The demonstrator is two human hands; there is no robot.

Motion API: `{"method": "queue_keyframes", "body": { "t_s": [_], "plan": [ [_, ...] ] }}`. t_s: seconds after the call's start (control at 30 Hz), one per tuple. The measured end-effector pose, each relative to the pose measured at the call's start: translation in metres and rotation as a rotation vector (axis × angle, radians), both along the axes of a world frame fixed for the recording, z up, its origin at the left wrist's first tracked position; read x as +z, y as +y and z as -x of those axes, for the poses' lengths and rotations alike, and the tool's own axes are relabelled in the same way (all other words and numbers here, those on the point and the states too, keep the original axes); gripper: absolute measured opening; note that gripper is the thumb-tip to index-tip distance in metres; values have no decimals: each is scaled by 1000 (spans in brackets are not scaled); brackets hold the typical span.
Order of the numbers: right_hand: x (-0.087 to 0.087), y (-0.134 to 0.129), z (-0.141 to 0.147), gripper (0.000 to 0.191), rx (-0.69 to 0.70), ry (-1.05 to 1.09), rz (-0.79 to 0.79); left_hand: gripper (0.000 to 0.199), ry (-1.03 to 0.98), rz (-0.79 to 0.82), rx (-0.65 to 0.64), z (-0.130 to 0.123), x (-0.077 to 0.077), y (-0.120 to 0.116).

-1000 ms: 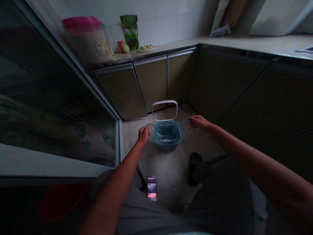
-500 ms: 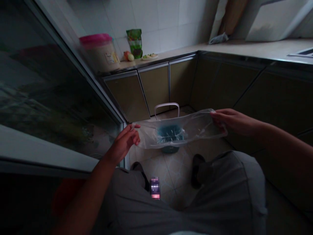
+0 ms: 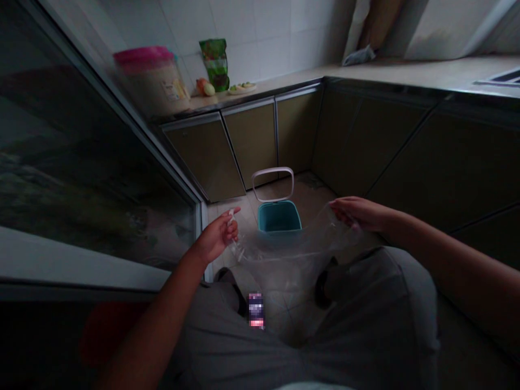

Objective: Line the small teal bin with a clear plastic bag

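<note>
A clear plastic bag [image 3: 284, 254] is stretched between my two hands and sags in the middle. My left hand [image 3: 219, 233] is closed on its left end, the index finger pointing out. At the other end, my right hand [image 3: 353, 212] pinches the bag's edge. Just beyond the bag, on the tiled floor, stands a teal trash bin [image 3: 279, 216] with its top open. Its pale rim ring [image 3: 273, 169] is tilted up at the back. The bag overlaps the bin's front in view and hangs in front of it.
Low cabinets [image 3: 252, 141] stand behind the bin under a counter [image 3: 292, 81]. On the counter are a pink-lidded tub [image 3: 150, 81], a green pouch [image 3: 217, 65], onions [image 3: 205, 87] and a small plate [image 3: 242, 88]. A glass door [image 3: 93, 162] is at left. A blurred dark object [image 3: 255, 310] shows between my legs.
The bag has dropped from over the bin, now hanging looser and lower, so the bin's opening shows. My right hand has moved left and slightly down, nearer my left hand.
</note>
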State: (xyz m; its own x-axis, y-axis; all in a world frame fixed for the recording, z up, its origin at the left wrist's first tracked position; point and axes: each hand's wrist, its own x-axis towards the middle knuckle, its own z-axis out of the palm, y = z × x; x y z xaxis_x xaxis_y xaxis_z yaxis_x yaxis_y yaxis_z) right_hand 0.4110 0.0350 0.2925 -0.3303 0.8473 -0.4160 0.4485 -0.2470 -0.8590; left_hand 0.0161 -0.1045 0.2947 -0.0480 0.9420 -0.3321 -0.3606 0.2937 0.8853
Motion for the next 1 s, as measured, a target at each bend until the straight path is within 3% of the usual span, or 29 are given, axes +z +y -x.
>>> {"method": "queue_keyframes", "body": {
  "t_s": [0.1, 0.2, 0.3, 0.4, 0.5, 0.7, 0.8, 1.0],
  "plan": [
    [-52, 8, 14, 34, -9, -68, 226, 43, 76, 176, -3, -1, -52, 18],
    [-98, 17, 25, 31, 2, -180, 317, 41, 321, 331, 2, -4, -103, 34],
    [-130, 28, 32, 30, 85, -385, 287, 40, 507, 431, -15, -6, -144, 47],
    [-150, 42, 36, 30, 128, -582, 246, 42, 550, 481, -9, -2, -170, 59],
    [-161, 54, 36, 30, 90, -675, 215, 44, 586, 506, -5, 4, -188, 67],
    [-182, 71, 33, 38, 151, -701, 230, 42, 590, 545, -66, 7, -209, 76],
    [-191, 78, 33, 34, 152, -677, 257, 42, 590, 547, -95, 8, -212, 82],
    [-198, 88, 33, 34, 301, -747, 213, 39, 636, 537, -113, 10, -207, 93]
  ]
}}
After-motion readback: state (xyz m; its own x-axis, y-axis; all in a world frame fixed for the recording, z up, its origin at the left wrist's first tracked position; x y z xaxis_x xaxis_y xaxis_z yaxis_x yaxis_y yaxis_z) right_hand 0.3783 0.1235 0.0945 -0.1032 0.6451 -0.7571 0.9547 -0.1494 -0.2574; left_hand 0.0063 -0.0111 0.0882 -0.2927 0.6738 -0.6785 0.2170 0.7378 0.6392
